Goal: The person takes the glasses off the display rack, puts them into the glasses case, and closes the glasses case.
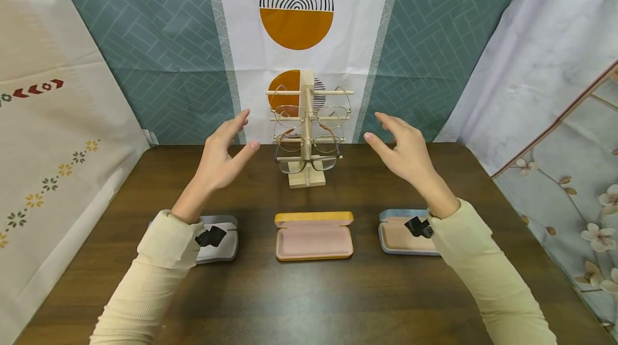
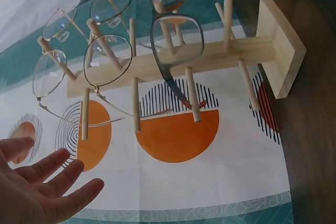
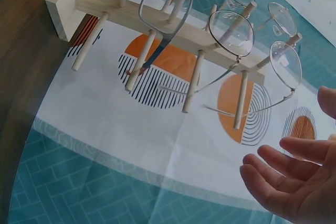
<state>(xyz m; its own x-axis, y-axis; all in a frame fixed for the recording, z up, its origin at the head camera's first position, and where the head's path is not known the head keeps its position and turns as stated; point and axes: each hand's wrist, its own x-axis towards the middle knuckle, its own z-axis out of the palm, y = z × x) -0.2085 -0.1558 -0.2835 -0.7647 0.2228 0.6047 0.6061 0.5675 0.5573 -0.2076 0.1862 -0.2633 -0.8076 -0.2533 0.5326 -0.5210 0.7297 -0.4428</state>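
Note:
A wooden eyeglass stand (image 1: pixel 307 119) rises at the back of the table, with three pairs of glasses on its pegs. Two pairs have thin metal frames, the upper glasses (image 1: pixel 289 116) and the middle glasses (image 1: pixel 327 144); the lowest glasses (image 2: pixel 177 39) have a thick grey frame. My left hand (image 1: pixel 223 151) is raised in the air to the left of the stand, fingers spread and holding nothing. On the other side my right hand (image 1: pixel 402 147) is held up likewise, apart from the stand, its fingers extended (image 3: pixel 294 177).
Three open glasses cases lie in a row on the brown table (image 1: pixel 309 302): a grey case (image 1: pixel 224 243) partly behind my left sleeve, a yellow case (image 1: pixel 314 242) with pink lining in the middle, and a blue case (image 1: pixel 401 237) partly behind my right wrist. Patterned curtains (image 1: pixel 164 39) enclose the table.

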